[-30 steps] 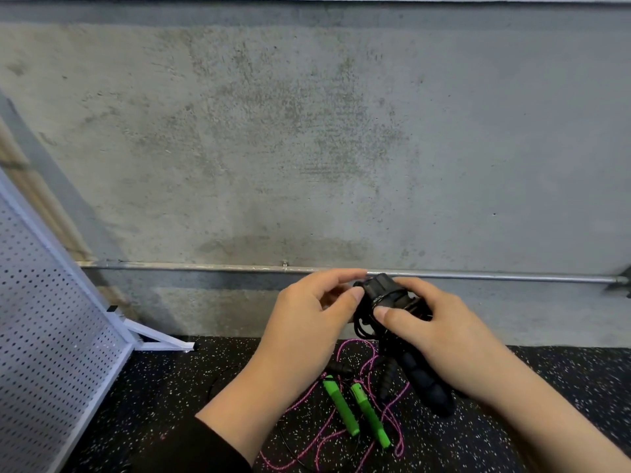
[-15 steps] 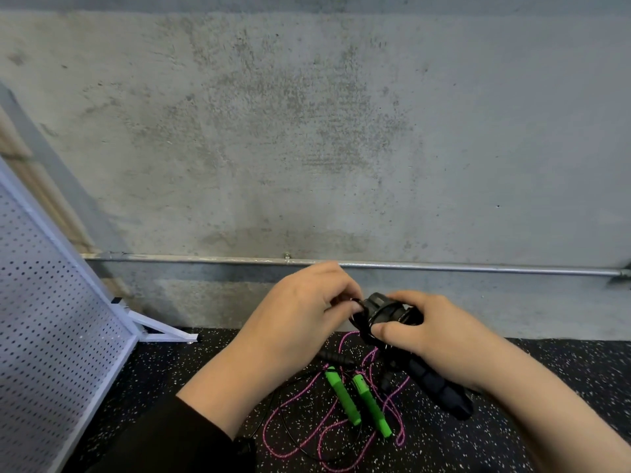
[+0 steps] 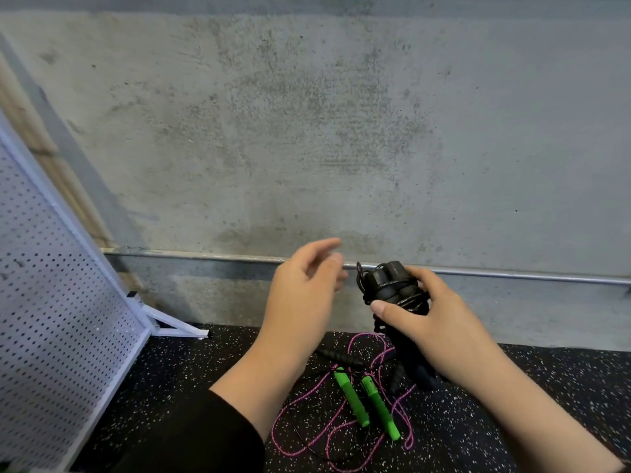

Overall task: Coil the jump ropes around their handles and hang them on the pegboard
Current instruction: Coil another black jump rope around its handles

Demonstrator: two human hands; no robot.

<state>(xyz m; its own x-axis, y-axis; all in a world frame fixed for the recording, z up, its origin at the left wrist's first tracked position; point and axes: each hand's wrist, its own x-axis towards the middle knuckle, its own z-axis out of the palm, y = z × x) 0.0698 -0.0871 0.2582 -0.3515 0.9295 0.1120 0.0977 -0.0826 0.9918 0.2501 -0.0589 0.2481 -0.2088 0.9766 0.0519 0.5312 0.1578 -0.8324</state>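
Note:
My right hand [image 3: 433, 322] grips a black jump rope [image 3: 392, 285] with its cord wound around the paired handles, the handle tops pointing up. My left hand [image 3: 307, 295] hovers just left of it, fingers relaxed and holding nothing. On the floor below lies a pink rope [image 3: 307, 401] with two green handles [image 3: 365, 401], loose and uncoiled. Beside it lie another black handle [image 3: 338, 356] and a thin black cord [image 3: 300, 438]. The white pegboard [image 3: 51, 302] leans at the left.
A concrete wall [image 3: 307, 131] with a metal pipe [image 3: 512, 274] along its base faces me. The floor is black speckled rubber [image 3: 512, 404]. The pegboard's white foot [image 3: 177, 326] sticks out onto the floor at the left.
My left hand has let go of the black rope's top and drawn away to the left with fingers loosened. My right hand keeps its grip on the wound bundle.

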